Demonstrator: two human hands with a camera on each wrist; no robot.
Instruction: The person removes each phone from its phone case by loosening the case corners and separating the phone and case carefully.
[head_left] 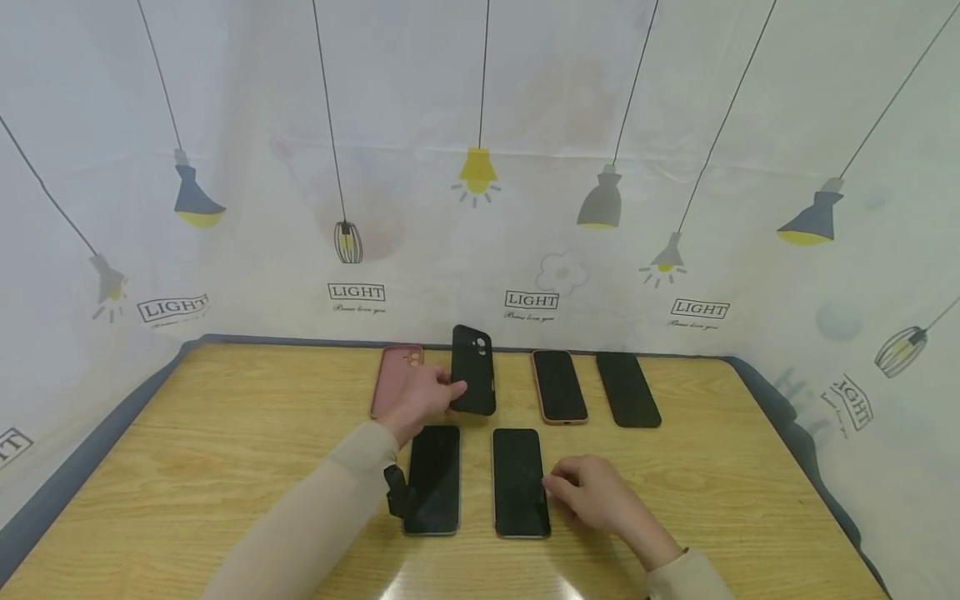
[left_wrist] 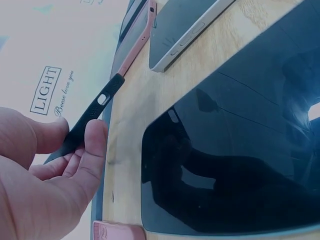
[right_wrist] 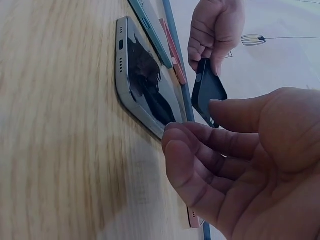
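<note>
while the left hand (head_left: 423, 394) holds a black case (head_left: 473, 365), phones (head_left: 517, 479) lie nearby.

A black phone case (head_left: 476, 375) is held raised and tilted beyond a dark-screened phone (head_left: 519, 483), which is laid screen up.

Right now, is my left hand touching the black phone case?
Touching: the left wrist view shows the left hand pinching the black phone case between thumb and fingers.
</note>
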